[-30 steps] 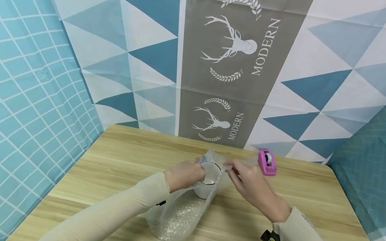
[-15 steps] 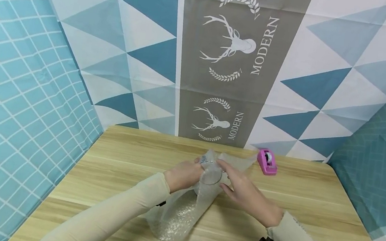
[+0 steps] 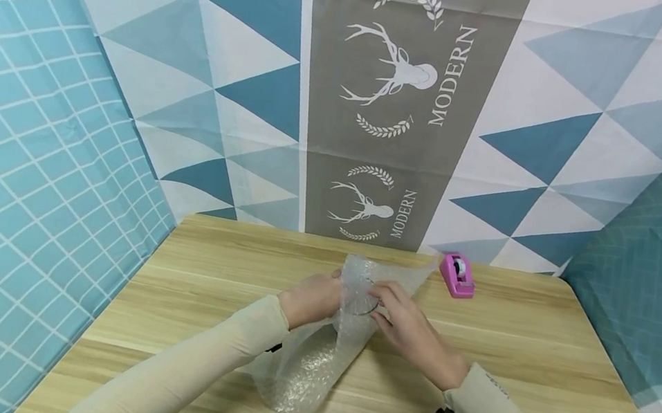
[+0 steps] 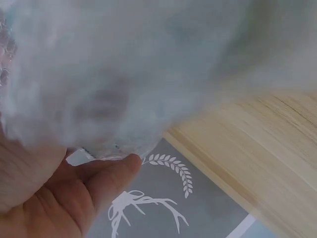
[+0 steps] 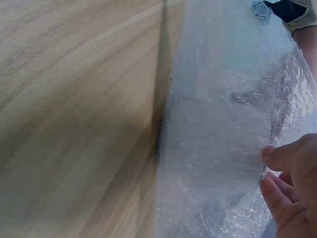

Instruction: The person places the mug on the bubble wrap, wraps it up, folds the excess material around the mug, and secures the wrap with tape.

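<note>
A pale cup with a thin dark rim stands at mid-table. Over its mouth lies clear bubble wrap, which blurs its outline and trails toward the table's front; another end stretches back and right. My left hand grips the cup's left side together with the wrap; some of its fingers are hidden. In the left wrist view, the fingers of the left hand curl under the wrapped bundle. At the cup's right rim, my right hand pinches the wrap. Thumb and fingers of the right hand meet at a wrap edge in the right wrist view.
A pink tape dispenser stands at the back right of the wooden table, close to the wrap's far tip. Patterned cloth hangs behind the table, and more cloth covers both sides.
My right hand has brought the wrap's right edge leftward over the cup's mouth, then shifted its hold to the right rim. The left hand stays at the cup's left side.
</note>
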{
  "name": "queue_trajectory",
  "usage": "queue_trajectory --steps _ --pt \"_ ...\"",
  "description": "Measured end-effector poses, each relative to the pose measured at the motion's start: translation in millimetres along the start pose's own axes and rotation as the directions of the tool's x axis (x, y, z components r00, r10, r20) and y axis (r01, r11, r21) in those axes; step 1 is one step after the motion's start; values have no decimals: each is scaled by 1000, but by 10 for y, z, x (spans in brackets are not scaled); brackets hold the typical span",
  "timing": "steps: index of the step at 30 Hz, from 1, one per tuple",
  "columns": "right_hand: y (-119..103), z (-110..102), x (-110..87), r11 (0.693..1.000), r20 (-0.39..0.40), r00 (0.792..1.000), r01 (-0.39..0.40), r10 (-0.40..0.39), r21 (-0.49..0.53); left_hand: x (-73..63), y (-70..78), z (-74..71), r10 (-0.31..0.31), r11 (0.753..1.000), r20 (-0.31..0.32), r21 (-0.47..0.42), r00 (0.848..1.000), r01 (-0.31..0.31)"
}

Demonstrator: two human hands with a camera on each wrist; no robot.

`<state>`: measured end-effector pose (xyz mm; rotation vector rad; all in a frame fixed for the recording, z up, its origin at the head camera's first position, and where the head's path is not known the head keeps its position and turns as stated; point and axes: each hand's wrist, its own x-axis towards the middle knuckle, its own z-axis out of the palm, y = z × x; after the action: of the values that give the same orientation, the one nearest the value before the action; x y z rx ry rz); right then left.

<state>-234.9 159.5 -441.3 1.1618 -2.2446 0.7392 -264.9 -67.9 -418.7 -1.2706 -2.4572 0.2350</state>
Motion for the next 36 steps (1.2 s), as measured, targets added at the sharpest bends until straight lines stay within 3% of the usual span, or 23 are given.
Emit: queue_trajectory --steps 2,7,15,19,25,29,36 --pt "9 14 -24 996 15 999 53 -52 -75 9 -8 7 6 1000 22 4 1000 -7" --pt "-1 25 -79 965 148 981 157 -128 -208 20 -28 8 19 998 112 -61 994 -12" --pt "-13 -25 -26 948 277 956 173 -97 -267 29 -82 1 -20 981 209 -183 978 59" --pt "-6 -42 52 923 319 944 191 -81 -333 12 -116 35 -4 982 160 -188 987 34" --pt "13 -53 143 897 335 938 224 -93 -380 -3 -151 66 26 998 9 -54 1000 -26" --pt "20 -30 142 894 347 936 212 -69 -395 3 -152 53 11 1000 -54 -27 998 -12" --pt "37 71 119 822 335 936 274 -109 -499 18 -137 55 -23 1000 -128 13 991 25"
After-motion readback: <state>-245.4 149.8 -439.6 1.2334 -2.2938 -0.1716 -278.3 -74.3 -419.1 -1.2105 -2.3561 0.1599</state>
